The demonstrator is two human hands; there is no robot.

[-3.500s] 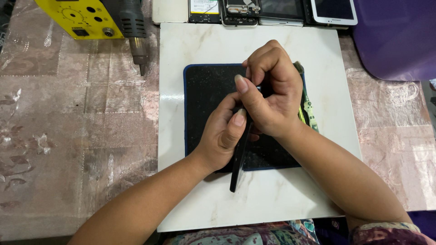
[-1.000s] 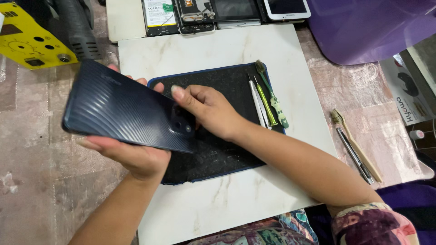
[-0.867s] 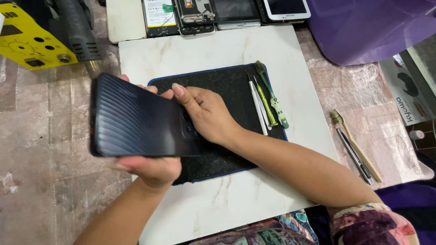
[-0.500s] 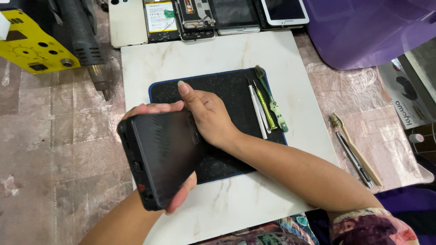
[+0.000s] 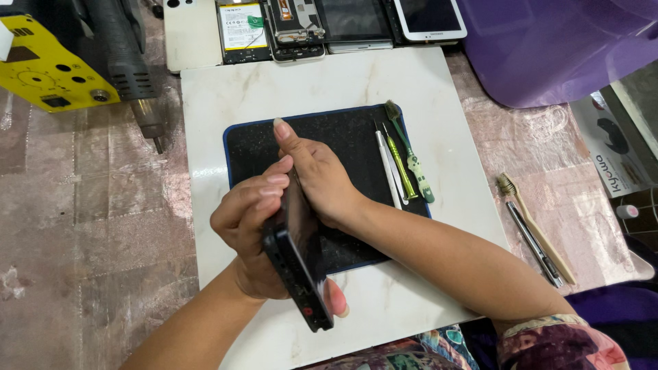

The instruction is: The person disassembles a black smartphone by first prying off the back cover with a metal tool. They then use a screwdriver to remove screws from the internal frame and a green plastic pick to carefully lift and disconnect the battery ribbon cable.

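My left hand (image 5: pixel 250 226) grips a black smartphone (image 5: pixel 298 264), held on edge above the near part of a black work mat (image 5: pixel 343 144). Its fingers wrap over the top edge and the thumb shows under the lower end. My right hand (image 5: pixel 319 178) presses flat against the phone's far face, index finger pointing away over the mat. The mat lies on a white marble-look board (image 5: pixel 425 89).
A white spudger, a green-handled tool and a small brush (image 5: pixel 404 161) lie on the mat's right edge. Several opened phones (image 5: pixel 295 24) line the far side. A yellow and black heat gun (image 5: pixel 75 62) lies at far left. A brush and tweezers (image 5: pixel 538 229) lie right, near a purple tub (image 5: pixel 562 41).
The phone has turned from lying flat with its ribbed back up to standing on edge, and it moved from the left toward me. My right hand stayed on it.
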